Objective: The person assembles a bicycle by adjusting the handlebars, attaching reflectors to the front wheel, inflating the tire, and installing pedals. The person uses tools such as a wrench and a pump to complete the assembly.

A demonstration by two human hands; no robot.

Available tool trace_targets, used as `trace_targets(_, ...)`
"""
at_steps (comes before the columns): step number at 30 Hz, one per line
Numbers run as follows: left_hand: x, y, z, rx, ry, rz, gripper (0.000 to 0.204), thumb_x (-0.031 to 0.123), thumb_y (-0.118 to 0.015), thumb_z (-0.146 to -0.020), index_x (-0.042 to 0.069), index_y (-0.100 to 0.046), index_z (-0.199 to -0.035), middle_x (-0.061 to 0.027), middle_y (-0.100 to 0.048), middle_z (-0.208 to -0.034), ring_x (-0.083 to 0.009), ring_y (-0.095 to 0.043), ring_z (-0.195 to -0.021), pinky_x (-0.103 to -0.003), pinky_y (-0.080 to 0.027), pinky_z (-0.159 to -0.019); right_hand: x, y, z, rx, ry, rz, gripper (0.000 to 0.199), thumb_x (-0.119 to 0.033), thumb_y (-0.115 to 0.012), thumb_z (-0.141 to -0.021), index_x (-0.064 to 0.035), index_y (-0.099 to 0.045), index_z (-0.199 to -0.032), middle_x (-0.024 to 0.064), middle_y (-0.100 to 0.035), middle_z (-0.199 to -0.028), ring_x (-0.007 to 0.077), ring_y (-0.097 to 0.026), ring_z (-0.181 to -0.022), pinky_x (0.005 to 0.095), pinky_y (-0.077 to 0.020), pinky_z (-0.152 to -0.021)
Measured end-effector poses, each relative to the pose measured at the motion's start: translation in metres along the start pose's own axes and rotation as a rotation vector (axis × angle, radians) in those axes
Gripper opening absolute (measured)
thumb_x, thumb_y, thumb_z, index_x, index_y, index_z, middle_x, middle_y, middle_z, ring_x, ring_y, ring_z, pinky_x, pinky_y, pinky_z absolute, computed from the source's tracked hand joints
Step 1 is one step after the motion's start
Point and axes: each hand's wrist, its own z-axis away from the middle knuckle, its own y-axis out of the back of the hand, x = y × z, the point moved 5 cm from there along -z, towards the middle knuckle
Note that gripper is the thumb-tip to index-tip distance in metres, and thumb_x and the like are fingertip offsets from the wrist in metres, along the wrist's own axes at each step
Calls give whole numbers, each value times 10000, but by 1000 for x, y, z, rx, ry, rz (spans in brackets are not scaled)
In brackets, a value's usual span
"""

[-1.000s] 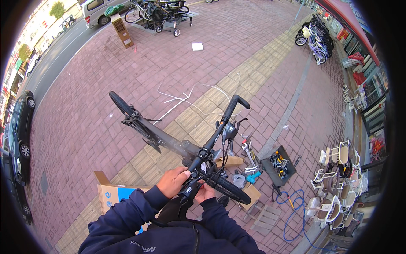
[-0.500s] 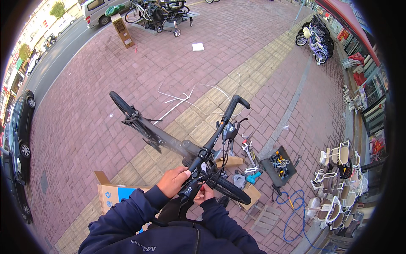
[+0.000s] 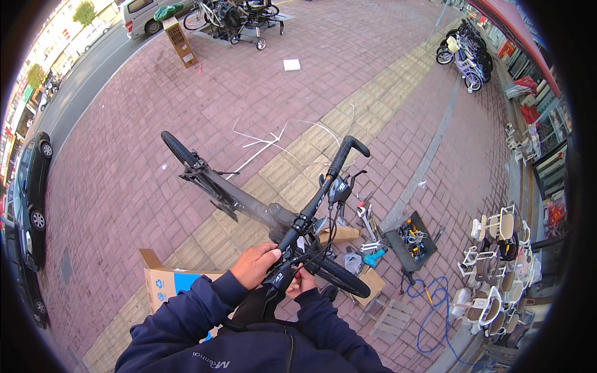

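A dark grey bicycle (image 3: 245, 202) stands in front of me, its rear wheel (image 3: 176, 148) toward the far left and its front wheel (image 3: 342, 280) near me on the right. My left hand (image 3: 255, 266) is wrapped round the near part of the black handlebar (image 3: 320, 194). Below the bar, beside the brake lever and shifter unit (image 3: 281, 277), my right hand (image 3: 302, 283) is closed with its fingertips together. A small red bit shows at those fingertips, too small to name. Black cables (image 3: 318, 248) loop in front of the bar. The far grip (image 3: 339, 158) is free of my hands.
Right of the front wheel lie a toolbox (image 3: 411, 241), wrenches (image 3: 367, 219), a turquoise tool (image 3: 374, 258) and cardboard. A blue hose (image 3: 446, 311) coils near child seats (image 3: 491, 298). An open carton (image 3: 165, 283) sits on my left. White straps (image 3: 273, 142) lie on the paving beyond the bicycle.
My right hand's fingers have shifted slightly below the handlebar. The left hand keeps its hold, and the bicycle stays nearly in place.
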Motion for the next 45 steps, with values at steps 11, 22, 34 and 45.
trace_targets(11,-4,-1,0,-19,68,73,402,294,-502,-972,-41,-634,-1151,-145,-669,-912,-239,-625,-848,-347,-483,-784,-2,17,-1,128,57,28,364,-429,-670,-927,-79,-693,-1021,99,-719,-790,239,-663,-699,376,-523,-758)
trace_targets(22,-7,-1,0,-17,51,29,381,272,-492,-975,-31,-632,-1158,-98,-664,-889,-181,-604,-836,-317,-472,-783,-15,22,-2,168,191,57,230,-288,-646,-952,-84,-692,-1047,94,-726,-964,233,-670,-789,383,-527,-753)
trace_targets(34,-7,0,1,3,60,45,386,269,-503,-967,-36,-635,-1163,-81,-663,-882,-168,-599,-828,-314,-472,-782,-7,21,-7,173,127,-10,252,-321,-652,-952,-94,-697,-1052,78,-725,-890,247,-695,-741,394,-553,-732)
trace_targets(45,-5,0,0,-11,67,19,408,292,-506,-971,-42,-639,-1165,-151,-672,-923,-247,-631,-866,-351,-485,-798,-19,38,-3,508,400,56,279,-316,-669,-937,-45,-674,-1005,96,-716,-893,225,-684,-738,380,-553,-717)
